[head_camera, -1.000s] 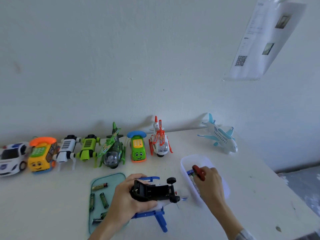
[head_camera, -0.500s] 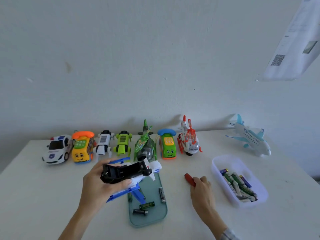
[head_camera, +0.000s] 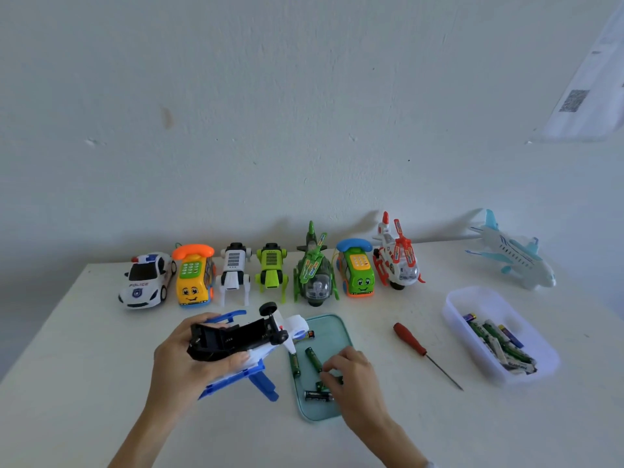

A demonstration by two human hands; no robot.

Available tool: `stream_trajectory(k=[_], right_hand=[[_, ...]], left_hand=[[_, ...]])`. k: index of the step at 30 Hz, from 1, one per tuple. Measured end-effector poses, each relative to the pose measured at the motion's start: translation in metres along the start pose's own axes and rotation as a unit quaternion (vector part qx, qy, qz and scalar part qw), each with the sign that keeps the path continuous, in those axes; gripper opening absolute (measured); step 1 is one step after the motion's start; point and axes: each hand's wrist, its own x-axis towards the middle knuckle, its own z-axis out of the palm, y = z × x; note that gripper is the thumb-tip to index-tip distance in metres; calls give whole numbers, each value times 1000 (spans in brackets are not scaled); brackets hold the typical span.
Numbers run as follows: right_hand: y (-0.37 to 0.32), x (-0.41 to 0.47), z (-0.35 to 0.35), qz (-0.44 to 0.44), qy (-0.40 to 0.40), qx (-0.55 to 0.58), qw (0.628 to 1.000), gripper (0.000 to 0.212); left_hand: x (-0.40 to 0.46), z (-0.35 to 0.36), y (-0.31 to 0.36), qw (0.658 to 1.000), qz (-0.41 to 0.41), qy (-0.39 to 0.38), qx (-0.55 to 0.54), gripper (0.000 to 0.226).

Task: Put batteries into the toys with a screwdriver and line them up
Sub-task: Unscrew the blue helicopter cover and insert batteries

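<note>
Batteries point(head_camera: 313, 359) on the teal tray point(head_camera: 334, 324): right hand point(head_camera: 351, 376) fingers pinch one; left hand point(head_camera: 189, 363) grips upturned blue-white plane point(head_camera: 243, 346).

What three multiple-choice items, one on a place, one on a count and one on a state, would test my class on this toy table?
1. Where does the red screwdriver lie?
A. In the clear tub
B. On the table, between teal tray and clear tub
C. In the right hand

2. How many toys stand in the unbroken row by the wall?
A. Five
B. Seven
C. Ten

3. What is the left hand doing?
A. Holding the blue-and-white plane upturned
B. Resting flat
C. Gripping the screwdriver

Answers: B, bare table under it; B, police car through red helicopter; A, wheels point up.
</note>
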Motion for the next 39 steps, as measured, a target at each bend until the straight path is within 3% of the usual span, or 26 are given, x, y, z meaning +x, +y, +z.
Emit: stream_trajectory(k=[5, 11, 19, 22, 24, 29, 34, 39], right_hand=[[-7, 29, 0, -3, -14, -50, 999, 24], [-13, 59, 10, -14, -70, -88, 994, 41], [-12, 71, 14, -38, -94, -137, 985, 35], [-22, 68, 6, 12, -38, 1, 999, 26], [-32, 62, -5, 57, 19, 129, 990, 18], [-53, 42, -33, 94, 36, 445, 890, 16], [-72, 24, -44, 81, 47, 490, 866, 10], [-92, 2, -35, 41, 42, 424, 904, 6]], left_hand=[[-8, -17, -14, 1000, -5, -25, 10, 62], [-21, -26, -27, 998, -40, -54, -21, 75], [-31, -17, -32, 996, -53, -74, -13, 69], [-33, -13, -32, 996, -53, -77, -2, 65], [-33, -9, -31, 996, -54, -76, 4, 62], [-34, -2, -34, 996, -49, -68, 29, 68], [-35, 3, -37, 997, -31, -67, 31, 69], [-36, 6, -39, 997, -26, -62, 42, 65]])
